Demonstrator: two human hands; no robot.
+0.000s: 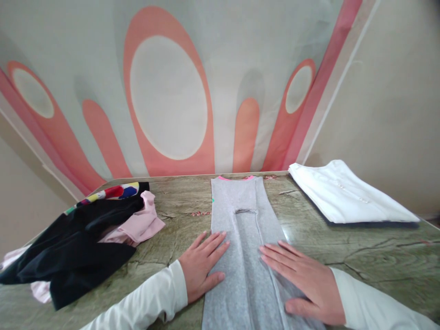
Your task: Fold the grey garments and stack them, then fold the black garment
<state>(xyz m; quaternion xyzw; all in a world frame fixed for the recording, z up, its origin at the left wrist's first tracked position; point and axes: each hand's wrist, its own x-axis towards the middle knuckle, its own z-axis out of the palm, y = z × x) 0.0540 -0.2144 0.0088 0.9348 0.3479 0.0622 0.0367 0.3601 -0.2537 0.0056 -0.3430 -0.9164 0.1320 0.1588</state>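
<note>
A light grey garment with pink trim at its far end lies in a long narrow strip on the table, its sides folded inward. My left hand rests flat on its left edge, fingers stretched out. On the right side, my right hand lies flat with its fingers over the cloth and the thumb apart. Neither hand grips the fabric. The near end of the garment runs out of view at the bottom.
To the left is a loose heap of clothes: a black garment, a pink one and a multicoloured piece. A folded white garment stack sits at the far right. Behind the wood-patterned table stands a patterned wall.
</note>
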